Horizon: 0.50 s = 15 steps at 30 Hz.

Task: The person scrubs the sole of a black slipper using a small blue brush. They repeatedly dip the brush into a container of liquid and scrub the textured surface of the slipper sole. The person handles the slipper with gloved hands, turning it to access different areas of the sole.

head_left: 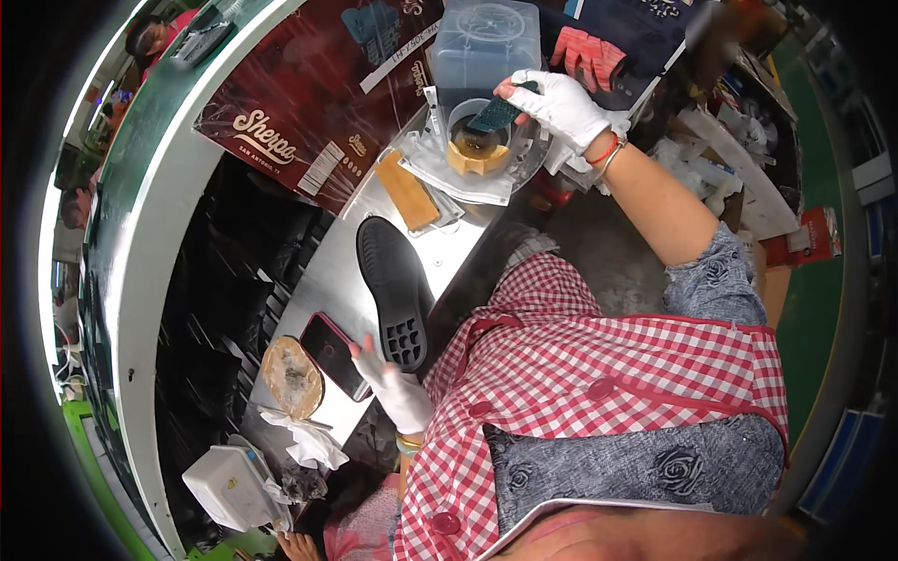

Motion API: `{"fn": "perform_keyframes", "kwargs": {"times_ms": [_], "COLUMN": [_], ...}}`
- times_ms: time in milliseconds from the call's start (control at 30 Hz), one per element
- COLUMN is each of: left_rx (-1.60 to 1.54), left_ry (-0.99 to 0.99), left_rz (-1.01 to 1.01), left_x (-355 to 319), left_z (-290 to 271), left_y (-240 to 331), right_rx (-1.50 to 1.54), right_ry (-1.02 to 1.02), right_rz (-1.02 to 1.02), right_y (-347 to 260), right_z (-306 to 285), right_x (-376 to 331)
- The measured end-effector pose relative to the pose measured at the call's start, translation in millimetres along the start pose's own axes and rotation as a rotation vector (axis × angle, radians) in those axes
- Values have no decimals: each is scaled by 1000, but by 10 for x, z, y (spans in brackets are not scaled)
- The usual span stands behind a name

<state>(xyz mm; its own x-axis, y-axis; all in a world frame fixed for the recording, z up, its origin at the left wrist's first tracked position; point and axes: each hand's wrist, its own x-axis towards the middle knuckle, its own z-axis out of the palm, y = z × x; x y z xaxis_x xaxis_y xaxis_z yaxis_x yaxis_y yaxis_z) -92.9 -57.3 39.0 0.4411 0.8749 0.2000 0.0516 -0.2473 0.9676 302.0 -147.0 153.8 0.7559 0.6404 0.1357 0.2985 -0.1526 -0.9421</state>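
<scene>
**Control:** Report the hands, placed against the black shoe sole.

**Operator:** I see the black shoe sole [395, 292] lying tread-up on the bench [327, 271]. The left hand [398, 388], in a white glove, has its grip closed on the sole's heel end, nearest the body. The right hand [561, 107], also white-gloved, is well beyond the sole's toe end, and its grip is clamped on a dark brush [496, 114].

**Control:** Where does the brush sit?

**Operator:** Its tip is over a small glue pot [477, 150] with amber contents, standing in a clear plastic tray [449, 178] beyond the toe. I cannot tell whether the bristles touch the glue.

**Control:** Anything else around the sole?

**Operator:** A phone [332, 353] in a red case lies just beside the heel, touching the left fingers. A round, stained pad [292, 376] lies past the phone. A tan block [408, 190] lies just beyond the toe, next to the tray. A dark red printed carton [299, 103] rests farther off, beyond the block.
</scene>
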Motion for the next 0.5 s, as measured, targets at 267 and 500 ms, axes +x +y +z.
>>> {"fn": "perform_keyframes", "kwargs": {"times_ms": [267,500], "left_rx": [-1416,-1307], "left_ry": [-404,-289], "left_rz": [-834,-882], "left_x": [362,531], "left_z": [84,270], "left_y": [-161,59], "right_rx": [33,113], "right_ry": [-39,-62], "right_rz": [79,90], "right_y": [142,151], "right_z": [-35,-38], "right_x": [-30,-55]}}
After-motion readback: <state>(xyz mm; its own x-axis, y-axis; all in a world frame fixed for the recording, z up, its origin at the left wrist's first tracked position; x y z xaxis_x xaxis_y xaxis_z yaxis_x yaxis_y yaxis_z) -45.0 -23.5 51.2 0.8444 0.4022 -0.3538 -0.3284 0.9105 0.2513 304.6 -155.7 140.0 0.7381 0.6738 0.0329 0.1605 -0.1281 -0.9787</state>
